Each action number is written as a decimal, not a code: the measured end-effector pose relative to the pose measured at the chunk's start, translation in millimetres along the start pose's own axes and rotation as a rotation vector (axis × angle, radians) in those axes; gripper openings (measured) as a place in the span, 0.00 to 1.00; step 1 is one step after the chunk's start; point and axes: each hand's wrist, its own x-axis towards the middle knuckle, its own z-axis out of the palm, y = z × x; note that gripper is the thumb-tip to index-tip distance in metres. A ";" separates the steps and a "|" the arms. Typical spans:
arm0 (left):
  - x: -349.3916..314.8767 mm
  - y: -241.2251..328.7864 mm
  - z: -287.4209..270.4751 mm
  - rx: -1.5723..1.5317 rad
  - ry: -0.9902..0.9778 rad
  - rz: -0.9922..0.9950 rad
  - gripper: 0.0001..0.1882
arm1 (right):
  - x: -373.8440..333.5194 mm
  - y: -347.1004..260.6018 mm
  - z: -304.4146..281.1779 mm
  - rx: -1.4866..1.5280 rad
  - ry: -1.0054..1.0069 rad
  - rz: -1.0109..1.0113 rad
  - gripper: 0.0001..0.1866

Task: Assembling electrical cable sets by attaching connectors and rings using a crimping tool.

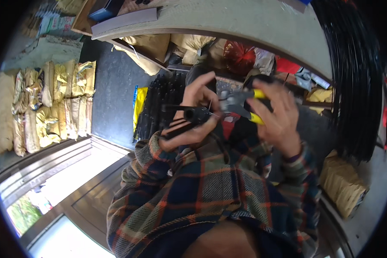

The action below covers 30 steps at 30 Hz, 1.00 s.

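My left hand (192, 134) is closed around a black rod-like piece (191, 115) with a round hollow end and slim black arms reaching toward the left. Thin wire (213, 113) sticks out by its fingertips; where it attaches is too small to tell. In my right hand (280, 112) is a pair of pliers (235, 103) with yellow-and-black handles, blurred by motion. The grey jaws point left, close to the left fingertips. Whether they touch the wire cannot be made out.
A bundle of black rods (157, 101) stands beyond my left arm. Long black strands (352, 81) hang at right. Ahead is a grey tabletop (241, 21) with bags beneath it. Brown wrapped packages (51, 101) lie at left, and a brown paper parcel (342, 182) at right.
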 end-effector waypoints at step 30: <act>3.3 12.7 -2.9 -0.019 0.162 -0.230 0.45 | -11.7 -19.2 29.0 -0.106 0.009 0.004 0.13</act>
